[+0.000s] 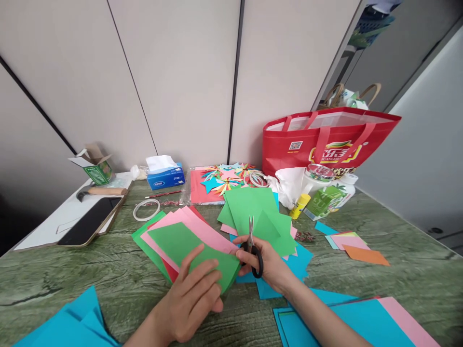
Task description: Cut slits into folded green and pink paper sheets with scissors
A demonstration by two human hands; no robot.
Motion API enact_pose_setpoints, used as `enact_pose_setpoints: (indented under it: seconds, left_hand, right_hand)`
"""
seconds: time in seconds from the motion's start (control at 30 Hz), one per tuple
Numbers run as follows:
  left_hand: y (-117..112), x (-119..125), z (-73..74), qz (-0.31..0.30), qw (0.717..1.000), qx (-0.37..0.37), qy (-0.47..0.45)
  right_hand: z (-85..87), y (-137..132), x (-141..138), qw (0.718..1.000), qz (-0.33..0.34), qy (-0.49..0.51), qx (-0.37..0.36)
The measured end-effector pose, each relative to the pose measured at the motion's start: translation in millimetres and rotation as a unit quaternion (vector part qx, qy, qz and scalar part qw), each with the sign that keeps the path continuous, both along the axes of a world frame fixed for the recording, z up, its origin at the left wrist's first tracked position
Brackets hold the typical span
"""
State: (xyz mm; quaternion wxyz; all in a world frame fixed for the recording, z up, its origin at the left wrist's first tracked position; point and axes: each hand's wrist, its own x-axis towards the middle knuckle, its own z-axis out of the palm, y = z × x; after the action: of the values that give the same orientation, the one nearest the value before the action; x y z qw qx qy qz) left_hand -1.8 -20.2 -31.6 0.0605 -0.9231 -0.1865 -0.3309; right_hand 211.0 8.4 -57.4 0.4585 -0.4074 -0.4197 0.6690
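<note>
My left hand (pixel 195 294) grips the near side of a fanned stack of coloured paper sheets (pixel 170 236), its fingers over the top green sheet and its thumb at the lower edge. Pink, red and more green sheets show beneath. In my right hand (pixel 269 265) is a pair of black-handled scissors (pixel 251 229), blades together and pointing away from me. Its fingertips also meet the right corner of the stack. Just beyond this hand lie loose green sheets (pixel 253 207), over pink and blue paper.
Blue sheets (pixel 65 323) lie front left, and a blue and pink pile (pixel 354 320) front right. Behind are a tape roll (pixel 146 210), phone (pixel 90 221), hammer (pixel 103 191), tissue box (pixel 165 177), glue stick (pixel 300 206) and red bag (pixel 289 154). Orange paper (pixel 366 255) lies right.
</note>
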Motion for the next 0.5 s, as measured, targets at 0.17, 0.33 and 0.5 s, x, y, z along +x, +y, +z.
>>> enact_pose_setpoints:
  seconds: [0.17,0.33,0.5]
  left_hand:
    - [-3.3,-0.2,-0.7,-0.037,0.998,0.034,0.030]
    - [-4.6,-0.6,-2.7,-0.031,0.996,0.061,0.051]
    - [-0.2,2.9,-7.9,0.110,0.984,0.101,-0.092]
  right_hand:
    - [1.4,-2.4,-2.4,1.000,-0.004,0.011,-0.023]
    - [3.1,-6.3,-7.0,0.999,0.005,0.035,-0.018]
    - [2.3,-3.1,-5.4,0.996,-0.077,0.041,0.011]
